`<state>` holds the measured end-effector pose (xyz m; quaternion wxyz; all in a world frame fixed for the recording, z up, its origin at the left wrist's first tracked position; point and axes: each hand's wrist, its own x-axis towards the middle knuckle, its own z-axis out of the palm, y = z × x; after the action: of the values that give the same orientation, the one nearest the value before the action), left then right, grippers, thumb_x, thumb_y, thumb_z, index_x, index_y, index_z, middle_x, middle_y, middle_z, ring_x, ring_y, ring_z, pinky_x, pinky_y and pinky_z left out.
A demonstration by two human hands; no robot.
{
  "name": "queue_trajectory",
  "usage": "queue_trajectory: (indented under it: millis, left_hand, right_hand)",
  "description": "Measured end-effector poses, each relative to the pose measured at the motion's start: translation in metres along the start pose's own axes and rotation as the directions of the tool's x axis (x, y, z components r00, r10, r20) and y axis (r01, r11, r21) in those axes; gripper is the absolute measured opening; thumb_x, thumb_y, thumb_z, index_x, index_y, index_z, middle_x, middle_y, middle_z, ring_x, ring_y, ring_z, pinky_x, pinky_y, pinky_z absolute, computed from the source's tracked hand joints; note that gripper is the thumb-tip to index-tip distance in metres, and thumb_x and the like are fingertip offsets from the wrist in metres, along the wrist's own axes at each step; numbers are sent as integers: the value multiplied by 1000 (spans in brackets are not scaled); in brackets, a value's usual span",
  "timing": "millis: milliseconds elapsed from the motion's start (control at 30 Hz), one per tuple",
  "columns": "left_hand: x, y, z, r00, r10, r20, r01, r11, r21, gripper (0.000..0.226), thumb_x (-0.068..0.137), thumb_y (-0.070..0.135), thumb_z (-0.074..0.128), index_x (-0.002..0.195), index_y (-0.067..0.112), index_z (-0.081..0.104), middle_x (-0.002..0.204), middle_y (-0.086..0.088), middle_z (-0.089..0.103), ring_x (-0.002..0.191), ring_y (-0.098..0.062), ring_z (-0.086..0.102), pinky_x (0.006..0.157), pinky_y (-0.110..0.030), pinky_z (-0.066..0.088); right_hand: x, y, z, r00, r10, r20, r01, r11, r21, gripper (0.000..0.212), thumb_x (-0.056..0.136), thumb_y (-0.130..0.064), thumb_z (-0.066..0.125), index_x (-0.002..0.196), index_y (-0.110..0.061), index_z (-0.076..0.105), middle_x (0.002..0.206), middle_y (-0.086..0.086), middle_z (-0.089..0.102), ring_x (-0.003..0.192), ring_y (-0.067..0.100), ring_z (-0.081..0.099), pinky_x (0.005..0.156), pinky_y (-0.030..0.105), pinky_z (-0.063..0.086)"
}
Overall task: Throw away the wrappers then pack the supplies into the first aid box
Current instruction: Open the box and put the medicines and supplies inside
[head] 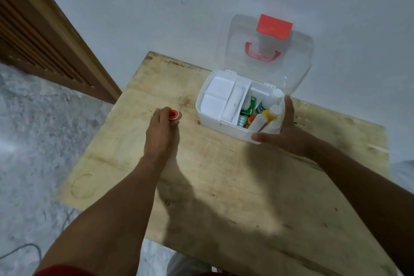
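Fingers first: on my left hand (pixel 160 134) the fingers (pixel 161 114) are curled tight round a little red-topped thing (pixel 173 114) sitting on the counter (pixel 224 175), well left of the box. My right hand (pixel 284 127) has its thumb and fingers wrapped round a bunch of white bottles (pixel 272 105), right at the right end of the first aid box (pixel 201 105). A yellow bottle (pixel 267 114) and a green packet (pixel 251 105) are crammed in next to them. The worry, I reckon, is that end of the box: it looks pretty stuffed, so if I let go sloppy the bottles could flop over or push something out over the rim. The red-topped thing is small too, so a weak pinch could let it roll toward the counter's left edge. The clear lid (pixel 268 51) stands up against the wall (pixel 201 6) and might drop if I bump the box. As for direction, the bottles lean with caps up and away toward the lid, long axis running near-to-far. The box itself lies mostly left-to-right, a bit skewed, with its white tray (pixel 216 96) on the left. The red-topped thing faces up at me, and I can't tell its long axis because my hand hides the rest.
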<state>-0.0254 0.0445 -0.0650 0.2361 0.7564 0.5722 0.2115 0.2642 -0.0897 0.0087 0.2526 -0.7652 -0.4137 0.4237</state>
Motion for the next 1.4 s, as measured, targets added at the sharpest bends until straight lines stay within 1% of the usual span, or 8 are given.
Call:
queue_trajectory:
  millis: [133, 267, 400, 767, 1000, 1100, 1267, 1400]
  left_hand:
    - [11, 2, -2, 998, -47, 41, 51, 995, -90, 23, 95, 26, 57, 115, 14, 54, 113, -5, 61, 100, -28, 58, 79, -33, 42]
    - [22, 36, -21, 997, -74, 3, 71, 942, -329, 27, 95, 30, 60, 117, 18, 53, 101, 8, 63, 88, -13, 57, 77, -29, 45]
    - [46, 89, -37, 998, 38, -47, -56, 871, -489, 31, 95, 18, 61, 125, 17, 53, 107, 12, 62, 91, -5, 57, 81, -13, 48]
    - [80, 143, -1, 929, 303, 211, -316, 949, 27, 27, 90, -3, 55, 116, 3, 58, 128, -17, 52, 118, -32, 52, 90, -38, 44]
    - [85, 128, 3, 911, 324, 256, -330, 944, -21, 32, 93, 9, 60, 125, 14, 57, 142, -15, 49, 143, -29, 33, 104, -52, 42]
    - [67, 131, -13, 914, 336, 227, -313, 941, -133, 56, 92, 13, 65, 144, 13, 44, 151, -11, 44, 146, -25, 29, 120, -50, 14]
    - [36, 126, -25, 926, 294, 236, -246, 946, -213, 87, 86, 28, 73, 156, 23, 20, 79, 5, 64, 86, -20, 66, 121, -48, -7]
    - [33, 115, -18, 927, 261, 271, -181, 940, -288, 114, 73, 47, 81, 156, 31, 4, 153, 1, 41, 137, -21, 43, 120, -52, -1]
  right_hand:
    - [-2, -6, 3, 1000, 24, -11, -24, 999, 27, 134, 64, -43, 88, 138, -53, -24, 160, -8, 6, 147, 17, 18, 119, 38, 24]
    - [-8, -11, 7, 1000, -18, -24, 20, 996, 88, 140, 71, -7, 86, 148, -28, -30, 149, -16, -1, 132, 2, 22, 112, 34, 35]
    - [-8, -15, 6, 1000, 2, 4, -2, 997, 71, 141, 71, -18, 87, 146, -34, -31, 160, -7, -14, 144, 6, 15, 115, 32, 30]
    - [-8, -16, 4, 1000, -1, -15, 2, 996, 94, 140, 70, -21, 88, 144, -38, -30, 139, -30, -13, 130, -3, 18, 99, 22, 33]
    - [-7, -13, 3, 999, -35, -4, 35, 991, 128, 139, 69, -26, 89, 143, -44, -27, 138, -34, -14, 135, 1, 18, 99, 24, 36]
    - [-6, -11, 3, 1000, -31, -4, 32, 990, 134, 140, 68, -26, 89, 143, -43, -28, 145, -31, -13, 135, 2, 22, 98, 22, 36]
    - [-6, -10, 6, 995, -84, -46, 90, 986, 138, 134, 66, -23, 90, 130, -58, -22, 144, -30, -10, 135, 1, 23, 99, 23, 37]
    - [-3, -7, 7, 987, -142, -69, 149, 982, 118, 129, 67, -17, 90, 129, -55, -16, 144, -26, -7, 138, 1, 18, 103, 21, 33]
